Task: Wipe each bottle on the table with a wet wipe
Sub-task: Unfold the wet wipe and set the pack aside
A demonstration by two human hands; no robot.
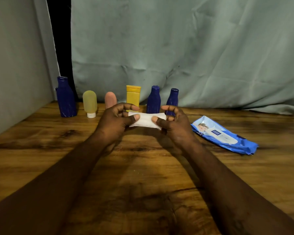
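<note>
The left hand (115, 119) and right hand (173, 122) each pinch one end of a white wet wipe (146, 120), held between them over the worktop (143, 167). Beyond the hands a row of bottles runs from the tall blue bottle (65, 99), left of the left hand, to the small blue bottle (172, 99) behind the right hand. A wipes pack (224, 135) lies right of the right hand

Dim warm light brightens the middle of the desk (139, 160), soft shadows darken its near part, and the edges bend slightly.
</note>
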